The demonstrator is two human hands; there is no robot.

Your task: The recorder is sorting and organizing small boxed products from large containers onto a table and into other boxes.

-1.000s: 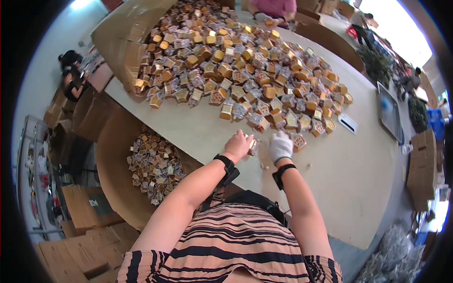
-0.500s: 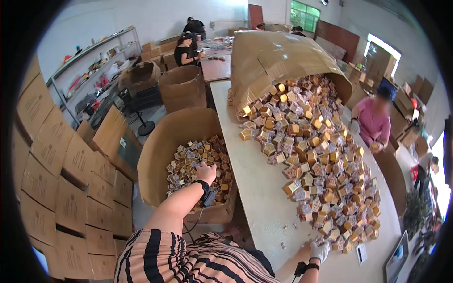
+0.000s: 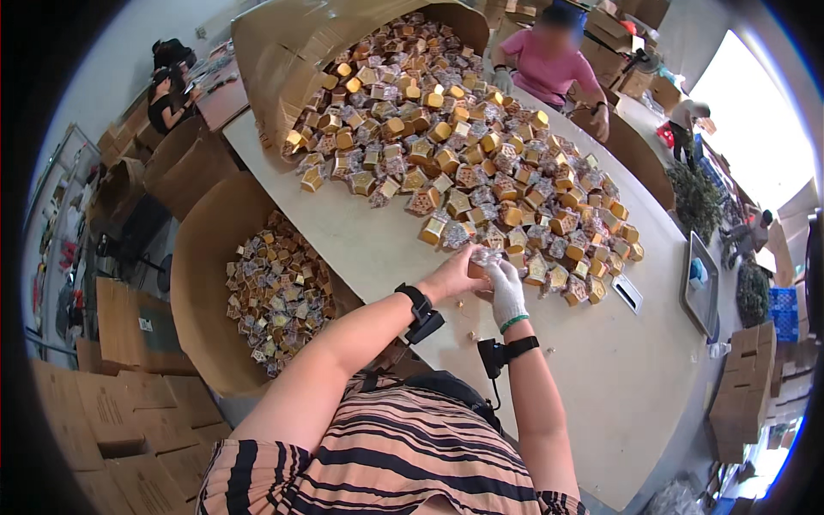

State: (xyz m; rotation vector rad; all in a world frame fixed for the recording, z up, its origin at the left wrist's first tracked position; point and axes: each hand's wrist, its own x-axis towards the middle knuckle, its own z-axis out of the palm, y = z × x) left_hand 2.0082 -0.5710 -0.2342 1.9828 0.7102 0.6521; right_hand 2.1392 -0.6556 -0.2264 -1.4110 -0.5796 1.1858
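My bare left hand (image 3: 452, 275) and my right hand (image 3: 507, 294), in a white glove with a green cuff, meet over the table at the near edge of a pile. Between their closed fingers is a small clear-plastic-wrapped piece (image 3: 487, 256), partly hidden by them. The pile (image 3: 502, 176) is made of many small gold and brown angular blocks, several in crinkled clear wrap. It spills from a large cardboard carton (image 3: 283, 56) lying on its side. More such blocks (image 3: 279, 296) fill part of an open carton (image 3: 202, 279) left of the table.
A white label-like card (image 3: 627, 293) and a grey tray (image 3: 702, 287) lie on the table (image 3: 592, 386) to the right. Across it, a person in pink (image 3: 554, 64) reaches toward the pile. Stacked cardboard boxes (image 3: 129, 421) stand at lower left. Small crumbs dot the tabletop near my wrists.
My left hand has come from the floor carton over to the table and joined my right hand at a wrapped piece. The view has swung right.
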